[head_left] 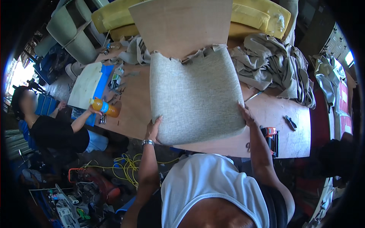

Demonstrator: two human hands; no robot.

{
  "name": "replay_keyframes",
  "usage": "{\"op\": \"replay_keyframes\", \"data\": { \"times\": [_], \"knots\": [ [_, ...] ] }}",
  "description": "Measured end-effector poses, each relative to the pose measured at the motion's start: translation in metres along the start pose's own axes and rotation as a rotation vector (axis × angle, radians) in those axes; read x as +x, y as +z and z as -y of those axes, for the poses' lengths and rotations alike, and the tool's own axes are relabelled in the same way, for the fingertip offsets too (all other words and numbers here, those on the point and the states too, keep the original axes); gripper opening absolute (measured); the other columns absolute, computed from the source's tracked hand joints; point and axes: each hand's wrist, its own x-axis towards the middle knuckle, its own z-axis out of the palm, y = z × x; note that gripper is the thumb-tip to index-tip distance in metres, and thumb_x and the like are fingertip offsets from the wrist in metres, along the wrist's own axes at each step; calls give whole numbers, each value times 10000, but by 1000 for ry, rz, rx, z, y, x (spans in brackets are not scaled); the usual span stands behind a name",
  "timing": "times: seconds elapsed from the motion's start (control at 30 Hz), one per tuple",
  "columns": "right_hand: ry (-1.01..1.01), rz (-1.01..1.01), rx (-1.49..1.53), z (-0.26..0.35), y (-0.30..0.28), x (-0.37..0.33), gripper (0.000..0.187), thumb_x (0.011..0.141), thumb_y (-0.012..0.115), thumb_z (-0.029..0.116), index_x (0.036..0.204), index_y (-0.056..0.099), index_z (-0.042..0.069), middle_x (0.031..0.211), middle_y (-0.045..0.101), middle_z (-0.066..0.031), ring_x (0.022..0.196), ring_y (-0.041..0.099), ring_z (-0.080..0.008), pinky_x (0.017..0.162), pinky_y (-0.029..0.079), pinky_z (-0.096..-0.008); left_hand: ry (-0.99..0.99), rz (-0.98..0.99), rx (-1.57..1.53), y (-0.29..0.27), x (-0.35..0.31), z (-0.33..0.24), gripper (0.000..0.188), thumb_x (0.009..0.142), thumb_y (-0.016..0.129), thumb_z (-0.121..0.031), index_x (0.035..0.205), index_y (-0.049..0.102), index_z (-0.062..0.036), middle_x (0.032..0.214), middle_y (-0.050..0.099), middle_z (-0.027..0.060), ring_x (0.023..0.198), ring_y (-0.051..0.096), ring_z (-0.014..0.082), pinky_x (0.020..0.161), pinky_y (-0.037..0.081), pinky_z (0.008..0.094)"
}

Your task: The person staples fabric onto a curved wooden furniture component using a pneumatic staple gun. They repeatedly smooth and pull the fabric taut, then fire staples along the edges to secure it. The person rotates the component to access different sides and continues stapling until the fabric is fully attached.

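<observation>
A square seat cushion [195,98] in light grey ribbed fabric lies before me at the table's near edge. Along its far side the cloth ends in a loose, ragged edge. My left hand [153,130] grips the near left corner, thumb on top and the other fingers mostly hidden. On the opposite side, my right hand [246,114] holds the cushion's right edge near the front corner. Just right of that hand stands an orange and black staple gun [270,140]. A thin metal tool [254,95] lies by the cushion's right side.
The wooden table [294,142] also carries pliers [291,123] and a heap of beige fabric [266,60]. A plywood board [182,26] rises behind the cushion. At left, another person [49,131] touches a bottle of orange drink [106,108]. A yellow cable [127,171] coils on the floor.
</observation>
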Motion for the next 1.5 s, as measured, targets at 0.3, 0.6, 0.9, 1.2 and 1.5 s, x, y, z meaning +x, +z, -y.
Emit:
{"op": "replay_keyframes", "data": {
  "times": [0.3,0.6,0.9,1.2,1.5],
  "knots": [
    [-23,-68,7,-59,27,-105,708,1014,583,513,1472,478,-17,1334,631,-170,1217,590,-275,1072,424,-389,120,104,151,-48,-75,2,795,910,736,-412,1440,447,107,1310,625,229,1125,647,319,975,514,404],
    [-90,-327,-265,-49,53,-129,556,1075,494,446,1405,538,1,1234,665,-143,1153,589,-230,1038,422,-357,847,300,1318,-34,-133,25,798,933,660,-433,1555,370,-25,1656,282,206,1542,230,397,1225,207,596],
    [-45,-398,-330,-43,55,-134,652,1046,468,574,1445,550,66,1359,619,-233,1292,575,-360,1094,413,-415,926,490,1245,80,-116,23,884,948,587,-521,1564,303,46,1685,197,224,1571,143,391,1274,88,517],
    [-792,-214,-1335,-39,87,-157,570,926,664,242,1462,533,102,1564,462,-133,1500,370,-306,1214,237,-593,917,474,1029,136,-109,1,846,938,641,-451,1555,328,37,1664,245,226,1556,212,371,1265,189,512],
    [-627,-30,-1265,1,65,-137,685,909,682,355,1514,475,110,1644,349,-78,1546,275,-263,1239,143,-623,847,508,1106,149,-122,13,936,915,633,-561,1576,296,10,1666,257,192,1553,217,361,1267,173,502]
  ]
}}
